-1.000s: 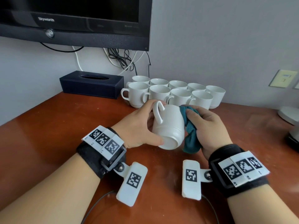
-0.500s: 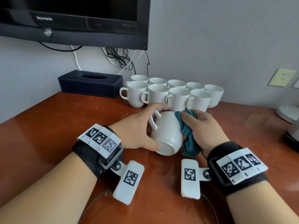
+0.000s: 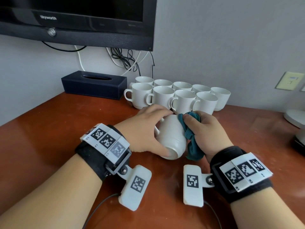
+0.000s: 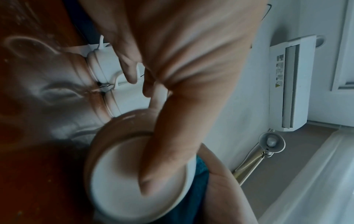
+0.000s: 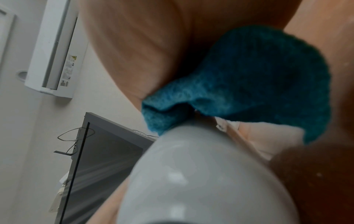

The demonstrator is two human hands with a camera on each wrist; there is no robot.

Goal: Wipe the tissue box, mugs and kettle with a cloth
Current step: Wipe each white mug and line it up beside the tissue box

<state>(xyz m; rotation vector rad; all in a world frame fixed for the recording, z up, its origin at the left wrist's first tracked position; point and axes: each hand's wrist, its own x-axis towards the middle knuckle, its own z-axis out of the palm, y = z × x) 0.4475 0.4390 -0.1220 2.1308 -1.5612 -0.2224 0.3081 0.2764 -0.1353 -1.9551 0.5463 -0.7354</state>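
My left hand [image 3: 148, 129] grips a white mug [image 3: 171, 138] tipped on its side above the wooden table [image 3: 49, 138], base toward me, thumb across the base [image 4: 162, 159]. My right hand [image 3: 206, 129] holds a bunched teal cloth [image 3: 189, 134] and presses it against the mug's right side near the rim. From the right wrist view the cloth [image 5: 249, 83] sits on the mug's wall [image 5: 201, 174]. Several white mugs [image 3: 178, 95] stand in two rows by the wall. A dark blue tissue box [image 3: 94, 85] lies left of them. The kettle is hard to make out.
A black television [image 3: 79, 19] hangs above the box, with cables [image 3: 125, 60] dangling behind the mugs. A white base [image 3: 295, 118] and a dark object [image 3: 298, 142] sit at the table's right edge. A wall switch [image 3: 290, 80] is at the right.
Both hands and the mug have moved slightly away from me toward the mug rows. The mug's handle has turned down to the left, and the cloth has slid toward the rim.
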